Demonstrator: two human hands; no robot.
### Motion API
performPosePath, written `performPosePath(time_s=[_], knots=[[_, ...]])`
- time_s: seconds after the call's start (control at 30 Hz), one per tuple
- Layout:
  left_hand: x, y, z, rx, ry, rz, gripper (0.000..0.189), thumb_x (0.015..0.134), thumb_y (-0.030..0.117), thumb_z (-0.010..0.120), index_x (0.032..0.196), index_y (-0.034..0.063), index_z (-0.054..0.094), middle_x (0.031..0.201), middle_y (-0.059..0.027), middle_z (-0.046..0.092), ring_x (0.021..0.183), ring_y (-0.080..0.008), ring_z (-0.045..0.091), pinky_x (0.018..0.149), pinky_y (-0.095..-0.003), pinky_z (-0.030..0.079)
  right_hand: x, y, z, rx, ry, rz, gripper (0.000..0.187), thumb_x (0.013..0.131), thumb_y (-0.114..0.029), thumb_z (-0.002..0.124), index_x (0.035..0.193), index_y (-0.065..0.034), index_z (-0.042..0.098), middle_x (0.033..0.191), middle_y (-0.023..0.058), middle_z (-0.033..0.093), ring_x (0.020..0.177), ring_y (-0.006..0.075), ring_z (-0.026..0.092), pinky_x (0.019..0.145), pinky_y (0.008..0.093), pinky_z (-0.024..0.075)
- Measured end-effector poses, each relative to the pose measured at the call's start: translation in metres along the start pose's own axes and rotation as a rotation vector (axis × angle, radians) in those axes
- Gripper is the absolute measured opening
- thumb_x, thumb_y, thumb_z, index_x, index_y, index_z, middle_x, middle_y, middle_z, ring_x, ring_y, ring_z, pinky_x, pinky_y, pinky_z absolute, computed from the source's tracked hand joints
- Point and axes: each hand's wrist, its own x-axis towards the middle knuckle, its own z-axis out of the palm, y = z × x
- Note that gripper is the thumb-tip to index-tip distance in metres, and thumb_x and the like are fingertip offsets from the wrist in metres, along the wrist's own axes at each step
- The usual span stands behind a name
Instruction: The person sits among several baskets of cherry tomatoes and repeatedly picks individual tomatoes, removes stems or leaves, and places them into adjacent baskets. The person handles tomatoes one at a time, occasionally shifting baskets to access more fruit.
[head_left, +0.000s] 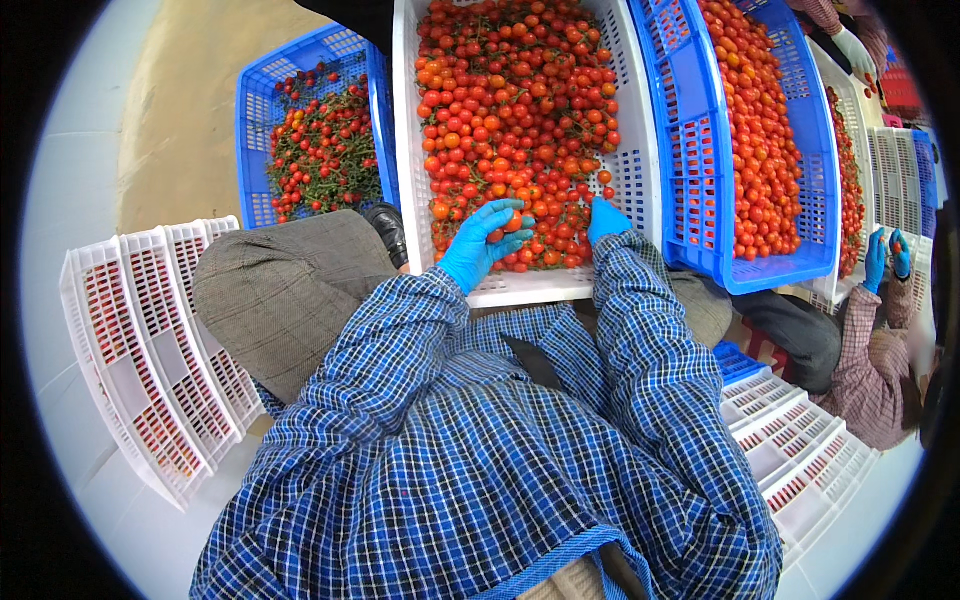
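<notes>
A white plastic crate (529, 289) full of red and orange cherry tomatoes (517, 112) stands before me, some with green stems. My left hand (480, 244), in a blue glove, curls over the crate's near part with a cherry tomato (514, 222) between its fingers. Another tomato shows lower in its palm. Over the near right corner of the crate, my right hand (608, 220) wears the same kind of glove. Its fingers point down beside the tomatoes and are mostly hidden, so what they hold cannot be seen.
A blue crate (255, 142) at left holds tomatoes with many green stems. Another blue crate (784, 277) of loose tomatoes adjoins on the right. White crates (165, 352) flank me. At far right are a co-worker's gloved hands (875, 259); another gloved hand (855, 54) is above.
</notes>
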Motion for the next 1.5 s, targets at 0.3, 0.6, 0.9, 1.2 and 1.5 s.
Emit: performPosePath(time_s=[0.3,0.6,0.9,1.2,1.5], knots=[[0.011,0.023,0.064,-0.199,0.044,0.142,0.044,0.090,0.021,0.052,0.128,0.0011,0.041,0.120,-0.0164,0.048,0.113,-0.0266,0.049,0.094,-0.0332,0.046,-0.002,0.027,-0.016,0.643,0.028,-0.023,0.025,0.078,-0.012,0.060,0.101,-0.0026,0.060,0.096,0.0146,0.063,0.088,0.0257,0.061,0.076,0.0365,0.0503],[0.017,0.069,0.235,0.288,-0.681,0.454,0.070,0.093,0.041,0.042,0.144,0.0107,0.005,0.150,-0.0067,0.009,0.138,-0.0236,0.007,0.111,-0.0361,0.012,-0.073,0.011,-0.067,1.771,-0.124,-0.377,0.046,0.080,-0.015,0.061,0.124,-0.0077,0.049,0.106,0.0049,0.061,0.090,0.0147,0.061,0.076,0.0284,0.0514],[-0.021,0.030,0.085,0.677,-0.037,0.373,0.042,0.088,0.030,0.056,0.123,0.0087,0.046,0.117,-0.0082,0.052,0.102,-0.0181,0.055,0.085,-0.0320,0.045,-0.106,-0.006,-0.073,1.947,-0.382,-0.677,0.050,0.077,-0.008,0.065,0.123,-0.0005,0.046,0.113,0.0101,0.058,0.101,0.0207,0.058,0.088,0.0332,0.0494],[-0.030,0.013,0.074,0.650,0.077,0.421,0.042,0.080,0.020,0.069,0.113,0.0056,0.047,0.095,-0.0061,0.055,0.089,-0.0124,0.054,0.077,-0.0244,0.047,-0.120,-0.034,-0.066,1.805,-0.311,-0.633,0.047,0.074,-0.013,0.070,0.116,-0.0025,0.051,0.106,0.0080,0.059,0.095,0.0181,0.061,0.079,0.0297,0.0538],[-0.035,0.007,0.073,0.504,0.144,0.335,0.038,0.086,0.018,0.061,0.118,0.0061,0.046,0.102,-0.0082,0.055,0.093,-0.0154,0.056,0.076,-0.0287,0.050,-0.119,-0.036,-0.064,1.586,-0.170,-0.546,0.046,0.077,-0.013,0.067,0.119,-0.0030,0.051,0.105,0.0065,0.059,0.094,0.0164,0.060,0.079,0.0270,0.0513]])
